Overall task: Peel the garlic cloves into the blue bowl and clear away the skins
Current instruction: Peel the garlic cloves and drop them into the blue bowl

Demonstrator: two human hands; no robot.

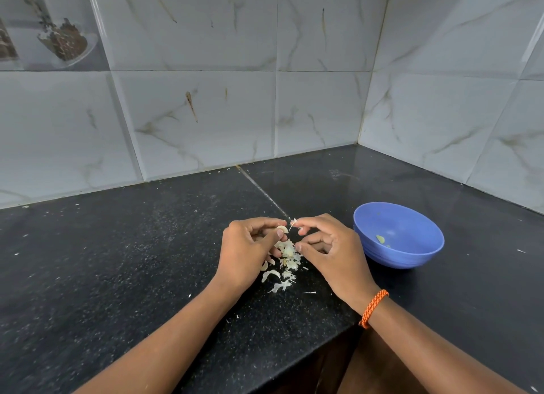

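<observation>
The 2 hands met over the black bench [117,261], close to its front edge. The left hand [247,252] had its fingers curled, and it pinched a small garlic clove [282,229] between the thumb and the first finger. The right hand [329,246] was curled too, and its fingertips pinched a thin bit of skin [293,223] that stuck up just beside the clove. Right under the hands lay a little pile of pale garlic skins [284,268], spread out on the bench toward the person. The hands hid part of that pile, so it was hard to tell if whole cloves were mixed in with it. A few tiny loose bits lay further out on the dark top. The blue bowl [400,255] stood on the bench to the right of the right hand, near it but not touching it. Inside the bowl was 1 small pale green piece [380,239], too small to name for sure. An orange braided band [374,308] went round the right wrist. Behind the bench stood a wall of white marble tiles [265,99], which turned a corner at the right. High on the left, 1 tile had a picture [50,31] on it.
</observation>
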